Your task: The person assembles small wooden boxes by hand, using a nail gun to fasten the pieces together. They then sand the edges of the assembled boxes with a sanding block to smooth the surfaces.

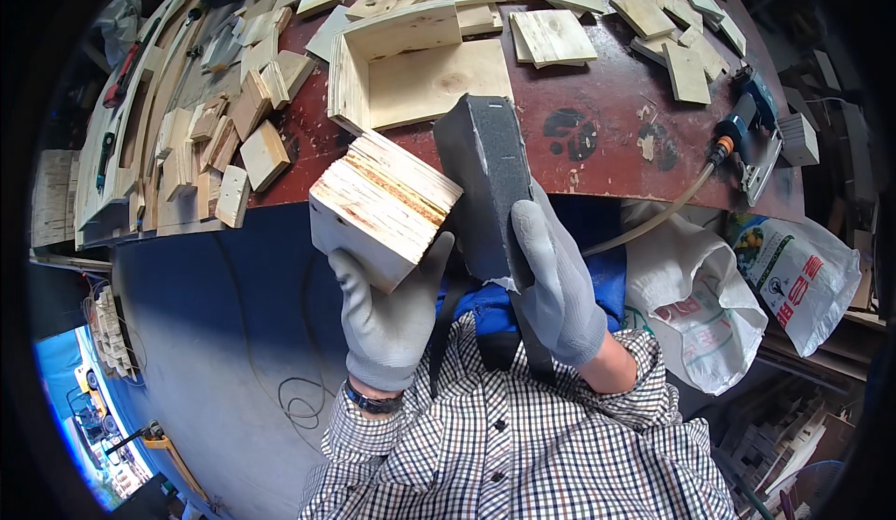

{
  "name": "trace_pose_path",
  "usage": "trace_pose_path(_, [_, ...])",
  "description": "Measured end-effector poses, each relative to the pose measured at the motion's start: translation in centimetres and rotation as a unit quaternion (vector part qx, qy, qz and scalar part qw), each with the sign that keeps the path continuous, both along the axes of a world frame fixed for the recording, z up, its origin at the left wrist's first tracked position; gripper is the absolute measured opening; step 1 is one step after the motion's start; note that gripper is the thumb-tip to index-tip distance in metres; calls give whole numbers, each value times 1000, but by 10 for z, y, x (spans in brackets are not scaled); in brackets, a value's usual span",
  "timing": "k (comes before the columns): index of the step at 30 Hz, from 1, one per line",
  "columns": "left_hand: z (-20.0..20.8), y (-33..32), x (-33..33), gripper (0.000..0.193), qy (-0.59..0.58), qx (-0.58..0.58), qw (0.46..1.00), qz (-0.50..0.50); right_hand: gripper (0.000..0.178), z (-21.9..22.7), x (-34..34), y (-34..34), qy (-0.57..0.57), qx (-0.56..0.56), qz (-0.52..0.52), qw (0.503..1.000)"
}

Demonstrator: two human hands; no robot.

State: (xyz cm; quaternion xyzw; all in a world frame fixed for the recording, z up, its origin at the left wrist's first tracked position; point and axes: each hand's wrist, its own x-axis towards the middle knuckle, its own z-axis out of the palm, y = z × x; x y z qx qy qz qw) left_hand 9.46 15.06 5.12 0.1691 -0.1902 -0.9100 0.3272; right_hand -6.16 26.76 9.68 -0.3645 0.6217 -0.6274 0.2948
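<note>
In my gloved left hand [385, 329] is a chunky plywood block [387, 204], tilted, with its rough, layered edge turned up; whether it is one piece or several stacked pieces I cannot tell. My gloved right hand [567, 287] grips a sanding block [481, 179] wrapped in dark grey abrasive paper, held upright with the thumb along its side. The two blocks are close together, just in front of the table's near edge. Behind them on the table sits a plywood box [443, 81], open at the top and along part of its sides.
Loose wooden pieces [555, 36] cover the far side of the red table [597, 161], with more offcuts [264, 154] at the left. A blue power tool [747, 119] with a tan hose [653, 218] lies at the right edge. White sacks [695, 301] hang below it.
</note>
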Motion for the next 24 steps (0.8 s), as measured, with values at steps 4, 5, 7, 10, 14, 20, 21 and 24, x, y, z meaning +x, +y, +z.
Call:
trace_pose_path(4, [0,2,22,92,-109,-162,980,-43,56,-1,-4,-3,63,2,-34,997])
trace_pose_path(5, [-4,4,30,97,-168,-179,969,-35,56,6,-2,-6,4,6,-26,1000])
trace_pose_path(7, [-8,7,36,103,-241,-229,943,-13,64,18,4,-8,-83,-15,2,996])
trace_pose_path(10, [-15,-5,23,100,-180,-202,963,1,69,24,33,15,-102,2,44,994])
trace_pose_path(14, [2,-29,13,91,-97,-24,994,48,68,15,23,34,-40,-71,143,986])
trace_pose_path(20, [8,-11,-2,107,101,134,985,-39,67,23,-8,-10,-63,-26,-30,997])
trace_pose_path(21, [13,-2,-5,104,78,99,991,-55,65,17,-3,-14,46,-29,-21,998])
trace_pose_path(24, [7,10,-2,90,-65,-60,994,-58,78,17,28,-17,205,57,-32,977])
